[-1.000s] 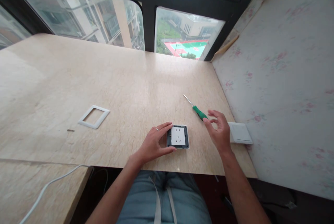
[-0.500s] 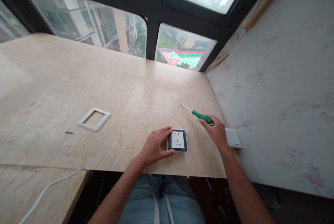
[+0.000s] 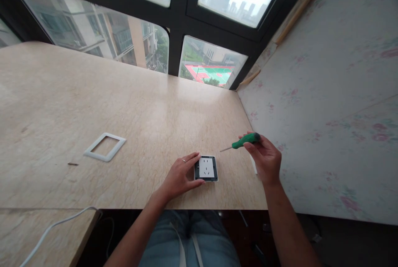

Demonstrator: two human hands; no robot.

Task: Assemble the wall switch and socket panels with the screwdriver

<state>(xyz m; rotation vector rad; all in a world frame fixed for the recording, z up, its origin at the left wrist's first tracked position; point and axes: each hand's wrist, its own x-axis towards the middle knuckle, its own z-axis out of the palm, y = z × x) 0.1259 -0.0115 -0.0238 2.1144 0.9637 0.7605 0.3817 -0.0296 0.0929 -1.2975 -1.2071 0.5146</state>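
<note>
A wall socket [image 3: 206, 168] with a white face and dark surround lies face up near the counter's front edge. My left hand [image 3: 178, 175] grips it from the left side, thumb along the near edge and fingers at the far corner. My right hand [image 3: 264, 159] holds a green-handled screwdriver [image 3: 245, 140], its handle raised and its tip pointing left and slightly down. The tip is above the counter, to the right of the socket and apart from it. A white rectangular cover frame [image 3: 105, 158] lies flat off to the left.
A small brown sliver [image 3: 73, 163] lies near the cover frame. A white piece [image 3: 254, 165] beside the wall is mostly hidden by my right hand. The floral wall [image 3: 326, 126] bounds the right, the window frame [image 3: 177, 22] the back. A white cable [image 3: 56, 224] runs at lower left.
My right hand has raised and turned the screwdriver, so its tip has swung down towards the socket. My left hand stays on the socket. The whole view has shifted slightly.
</note>
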